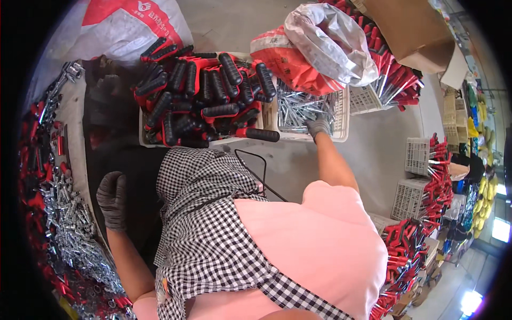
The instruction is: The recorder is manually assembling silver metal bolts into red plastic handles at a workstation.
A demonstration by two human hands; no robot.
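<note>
My right hand, in a grey glove, reaches down into a white plastic crate of thin shiny metal rods. Its fingers are bent among the rods and partly hidden. My left hand, gloved too, is raised beside the edge of the workbench on the left. Its fingers are curled in, and whether anything is inside them cannot be seen. Left of the rod crate, another crate is heaped with black-and-red tool handles; neither hand touches them.
A bench on the left bears a pile of small metal parts. A red-and-white sack leans over the rod crate's far side. Crates of red-handled tools line the right, below a cardboard box. A dark wire loop stands near my apron.
</note>
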